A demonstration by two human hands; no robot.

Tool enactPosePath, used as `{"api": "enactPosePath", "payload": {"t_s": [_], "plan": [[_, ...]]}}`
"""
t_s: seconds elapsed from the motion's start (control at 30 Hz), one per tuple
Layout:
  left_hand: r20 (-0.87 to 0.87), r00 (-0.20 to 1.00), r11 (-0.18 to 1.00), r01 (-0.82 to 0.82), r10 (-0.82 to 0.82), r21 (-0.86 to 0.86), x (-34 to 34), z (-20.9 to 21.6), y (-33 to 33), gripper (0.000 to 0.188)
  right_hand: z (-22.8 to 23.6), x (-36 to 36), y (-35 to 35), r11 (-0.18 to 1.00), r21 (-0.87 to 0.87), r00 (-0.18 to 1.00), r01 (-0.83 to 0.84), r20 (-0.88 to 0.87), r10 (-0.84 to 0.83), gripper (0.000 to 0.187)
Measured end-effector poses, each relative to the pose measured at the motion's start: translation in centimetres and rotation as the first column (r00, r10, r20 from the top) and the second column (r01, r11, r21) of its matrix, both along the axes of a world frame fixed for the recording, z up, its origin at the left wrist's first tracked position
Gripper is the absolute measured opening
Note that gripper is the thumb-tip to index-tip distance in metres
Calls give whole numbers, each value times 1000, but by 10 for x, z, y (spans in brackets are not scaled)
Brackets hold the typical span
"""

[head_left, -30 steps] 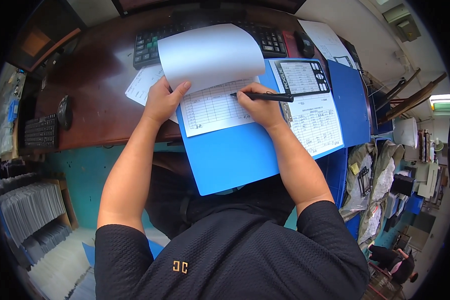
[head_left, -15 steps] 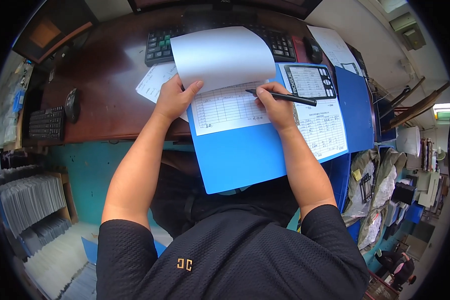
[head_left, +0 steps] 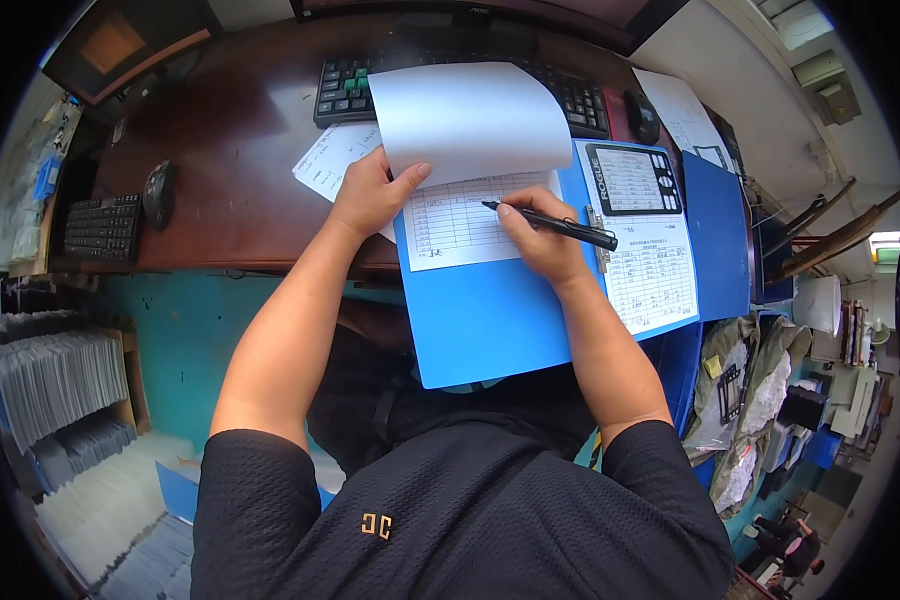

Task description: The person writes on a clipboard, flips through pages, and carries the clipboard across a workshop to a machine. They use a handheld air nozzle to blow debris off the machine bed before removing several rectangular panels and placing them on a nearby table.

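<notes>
My left hand pinches the lower left edge of a lifted white sheet between thumb and fingers. Curving up and away, that sheet uncovers a printed form with a table and some handwriting. In my right hand is a black pen, its tip at the form's table. Under the papers lies an open blue folder. A metal clip sits on it, partly behind my right hand. Right of the clip are a filled-in form and a black-framed flat panel.
A black keyboard stands behind the lifted sheet, with a mouse to its right. Another keyboard and mouse are at the desk's left. Stacked thin sheets fill a rack at lower left. Plastic-wrapped items lie at right.
My right hand and the pen have moved left and a little toward me over the form, uncovering more of the clip. The left hand still holds the sheet up; the whole view has shifted slightly.
</notes>
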State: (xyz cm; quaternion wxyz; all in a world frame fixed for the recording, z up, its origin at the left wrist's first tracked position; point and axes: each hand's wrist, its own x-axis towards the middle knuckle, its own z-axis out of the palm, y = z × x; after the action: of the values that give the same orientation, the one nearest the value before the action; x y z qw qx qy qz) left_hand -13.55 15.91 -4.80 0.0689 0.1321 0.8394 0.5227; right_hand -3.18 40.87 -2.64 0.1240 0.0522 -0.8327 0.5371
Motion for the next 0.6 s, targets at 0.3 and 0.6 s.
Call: {"api": "enactPosePath", "payload": {"t_s": [0.3, 0.6], "plan": [[-7, 998, 992, 63, -63, 105, 1, 4, -1, 45, 1, 47, 37, 992, -50, 982, 118, -143, -124, 21], [356, 924, 925, -6, -141, 381, 6, 21, -18, 41, 13, 96, 49, 911, -312, 963, 268, 84, -254, 23]]}}
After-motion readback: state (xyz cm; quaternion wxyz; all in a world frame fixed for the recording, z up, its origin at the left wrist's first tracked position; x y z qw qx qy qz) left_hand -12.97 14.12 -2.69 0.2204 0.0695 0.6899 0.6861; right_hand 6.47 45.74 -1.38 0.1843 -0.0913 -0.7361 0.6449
